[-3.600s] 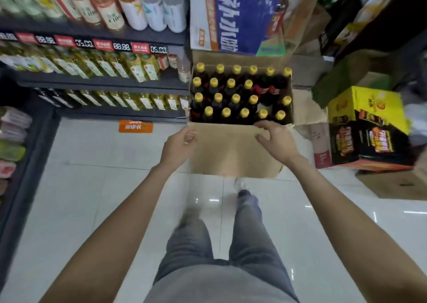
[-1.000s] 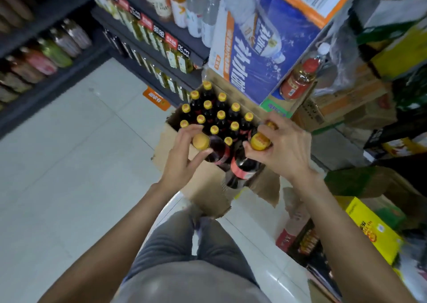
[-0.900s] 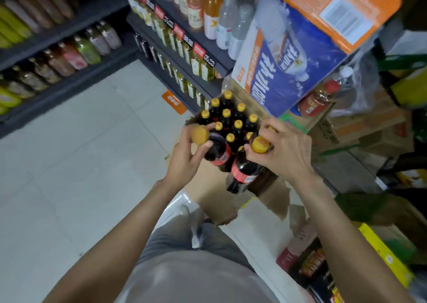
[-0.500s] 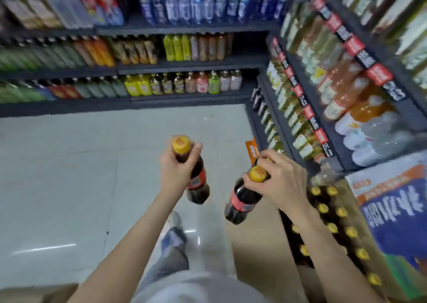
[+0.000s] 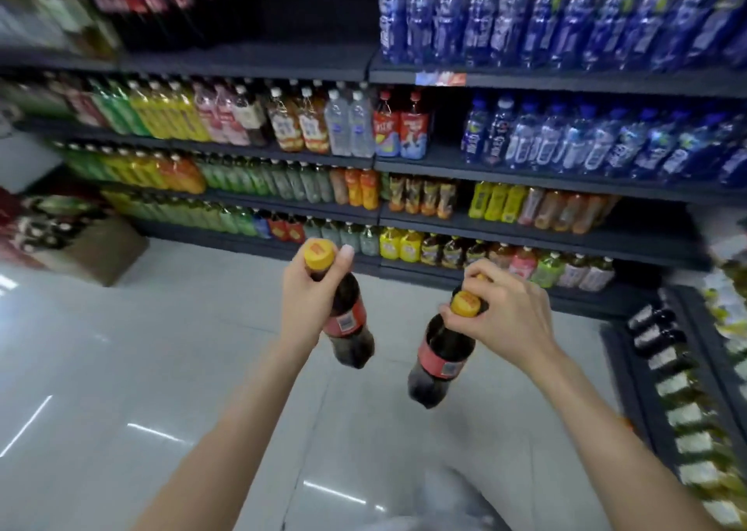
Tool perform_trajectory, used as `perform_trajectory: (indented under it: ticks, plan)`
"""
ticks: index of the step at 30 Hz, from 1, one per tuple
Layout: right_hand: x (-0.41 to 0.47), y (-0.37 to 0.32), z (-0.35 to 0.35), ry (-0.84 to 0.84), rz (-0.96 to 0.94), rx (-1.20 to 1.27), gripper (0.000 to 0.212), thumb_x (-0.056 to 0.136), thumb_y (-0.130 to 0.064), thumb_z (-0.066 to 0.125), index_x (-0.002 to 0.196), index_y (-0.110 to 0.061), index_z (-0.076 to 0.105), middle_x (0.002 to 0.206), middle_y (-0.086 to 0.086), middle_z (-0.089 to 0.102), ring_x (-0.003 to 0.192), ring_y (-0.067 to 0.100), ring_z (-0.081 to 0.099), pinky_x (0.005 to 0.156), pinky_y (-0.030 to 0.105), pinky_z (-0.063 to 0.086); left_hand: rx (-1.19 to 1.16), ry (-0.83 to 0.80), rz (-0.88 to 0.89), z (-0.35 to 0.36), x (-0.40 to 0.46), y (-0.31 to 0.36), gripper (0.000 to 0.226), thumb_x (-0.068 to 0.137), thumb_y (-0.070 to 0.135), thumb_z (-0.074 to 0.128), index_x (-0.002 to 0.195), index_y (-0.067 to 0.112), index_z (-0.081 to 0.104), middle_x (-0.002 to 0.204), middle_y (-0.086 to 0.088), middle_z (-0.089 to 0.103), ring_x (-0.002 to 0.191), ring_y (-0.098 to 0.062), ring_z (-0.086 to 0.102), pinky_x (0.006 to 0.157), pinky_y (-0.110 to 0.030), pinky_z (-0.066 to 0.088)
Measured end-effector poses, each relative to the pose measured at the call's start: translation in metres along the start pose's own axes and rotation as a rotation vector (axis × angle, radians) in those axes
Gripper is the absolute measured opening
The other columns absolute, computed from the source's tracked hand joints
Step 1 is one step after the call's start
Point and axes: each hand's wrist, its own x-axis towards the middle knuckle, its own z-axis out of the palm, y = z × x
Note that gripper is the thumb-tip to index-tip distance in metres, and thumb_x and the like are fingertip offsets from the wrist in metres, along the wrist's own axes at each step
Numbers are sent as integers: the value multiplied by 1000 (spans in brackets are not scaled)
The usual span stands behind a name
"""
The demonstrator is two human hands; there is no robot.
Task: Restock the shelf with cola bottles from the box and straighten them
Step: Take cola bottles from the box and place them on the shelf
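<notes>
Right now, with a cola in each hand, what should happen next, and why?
Probably carry both toward the shelves ahead. The left hand and right hand each hold a cola bottle by the neck above the floor, neither shelved yet.

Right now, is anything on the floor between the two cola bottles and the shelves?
Nothing visible. The left hand and right hand each hold a cola bottle over bare floor tiles. The cardboard box sits off to the left.

A single head-worn wide-angle view looks forward and down, close over both forearms at lower centre, facing the shelving that fills the upper frame beyond the floor.
</notes>
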Motion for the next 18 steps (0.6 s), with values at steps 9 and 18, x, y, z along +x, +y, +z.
perform_trajectory:
  ticks: [9, 18]
  plan:
    - [276, -8, 104, 62, -258, 124, 37, 69, -55, 57, 60, -20, 62, 86, -12, 60, 63, 14, 54, 50, 23, 41, -82, 213, 188, -32, 253, -30, 21, 77, 39, 68, 72, 22, 57, 73, -5, 60, 74, -22, 57, 77, -40, 48]
    - [532, -38, 182, 160, -442, 154, 37, 70, -53, 56, 64, -18, 65, 87, -10, 62, 64, 16, 56, 55, 22, 36, -64, 76, 264, -86, 506, -50, 21, 86, 18, 58, 104, 24, 50, 101, 5, 56, 99, -8, 54, 93, -27, 42]
